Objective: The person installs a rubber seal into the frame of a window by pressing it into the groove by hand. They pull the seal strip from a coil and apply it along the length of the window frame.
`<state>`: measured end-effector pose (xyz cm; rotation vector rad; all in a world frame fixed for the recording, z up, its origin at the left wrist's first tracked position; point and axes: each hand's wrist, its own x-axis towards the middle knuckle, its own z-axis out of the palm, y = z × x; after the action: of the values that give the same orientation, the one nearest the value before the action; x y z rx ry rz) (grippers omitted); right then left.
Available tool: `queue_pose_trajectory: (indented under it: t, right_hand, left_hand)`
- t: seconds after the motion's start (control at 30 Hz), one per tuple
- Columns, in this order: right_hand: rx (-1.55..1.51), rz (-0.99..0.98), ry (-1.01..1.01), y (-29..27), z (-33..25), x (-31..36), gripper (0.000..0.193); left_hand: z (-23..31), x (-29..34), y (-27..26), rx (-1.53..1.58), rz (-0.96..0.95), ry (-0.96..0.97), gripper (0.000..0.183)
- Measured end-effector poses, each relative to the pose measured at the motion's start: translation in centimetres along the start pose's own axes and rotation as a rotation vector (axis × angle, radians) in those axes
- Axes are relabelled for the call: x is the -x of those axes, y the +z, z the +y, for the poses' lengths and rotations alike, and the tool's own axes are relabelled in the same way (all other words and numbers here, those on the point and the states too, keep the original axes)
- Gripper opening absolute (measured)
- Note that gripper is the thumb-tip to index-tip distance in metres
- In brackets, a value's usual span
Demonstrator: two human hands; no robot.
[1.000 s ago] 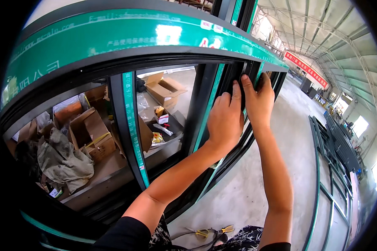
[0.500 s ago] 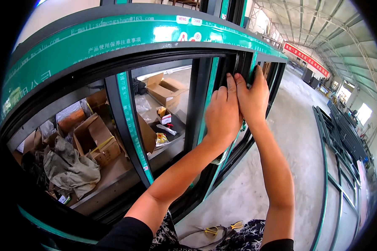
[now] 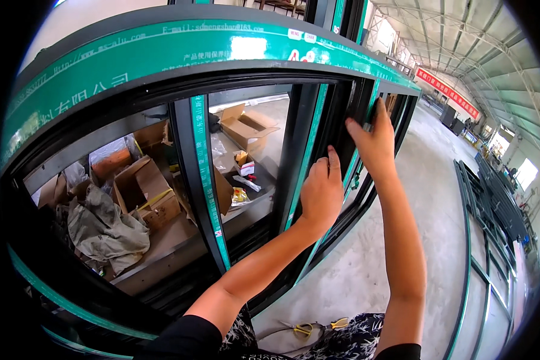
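Note:
A large dark window frame with green protective film stands in front of me. My left hand is at its right-hand black upright. The index finger and thumb tip point up along the black face, and the other fingers are curled; what they pinch, if anything, is hidden. Higher up, my right hand clasps the edge of the same upright, thumb on the black face and fingers on the outer side by the green strip.
Through the frame show open cardboard boxes and a crumpled grey cloth. Yellow-handled pliers lie low near my legs. Green-edged metal frames lie on the concrete floor at right.
My hands, side by side before, are now apart. The left has slid down the upright; the right stays near the top with its thumb spread. The view has shifted slightly.

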<state>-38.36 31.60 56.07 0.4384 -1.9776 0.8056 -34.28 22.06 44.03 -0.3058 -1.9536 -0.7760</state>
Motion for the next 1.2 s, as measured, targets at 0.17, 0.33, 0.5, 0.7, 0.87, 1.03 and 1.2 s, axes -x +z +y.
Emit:
queue_pose_trajectory:
  t: [0.17, 0.33, 0.5, 0.7, 0.87, 1.03, 1.2]
  right_hand:
    - [-0.136, 0.008, 0.09, 0.2, -0.7, 0.5, 0.073]
    - [0.039, 0.019, 0.073, 0.0, -0.7, 1.1, 0.078]
    - [0.031, -0.046, 0.109, -0.1, -0.8, 2.8, 0.088]
    - [0.071, -0.074, 0.159, -0.5, -1.4, 2.9, 0.09]
    - [0.026, -0.079, 0.214, -0.6, -1.3, 4.5, 0.089]
    - [0.049, -0.045, 0.199, 0.3, -1.2, 4.6, 0.088]
    - [0.023, -0.031, 0.189, -0.1, -0.8, 4.8, 0.087]
  left_hand:
    - [0.2, -0.5, 0.0, 0.03, 0.069, 0.009, 0.061]
    - [0.4, -0.6, 0.4, -0.003, 0.084, 0.007, 0.059]
    - [0.7, -0.5, 0.2, -0.032, 0.088, 0.0, 0.056]
    - [0.6, -0.6, 0.3, 0.007, 0.059, -0.024, 0.061]
    - [0.8, -0.5, 0.4, 0.04, 0.069, -0.012, 0.061]
    - [0.1, 0.2, -1.2, 0.042, -0.023, -0.033, 0.063]
    - [-0.3, 2.9, -2.1, -0.025, -0.192, -0.096, 0.068]
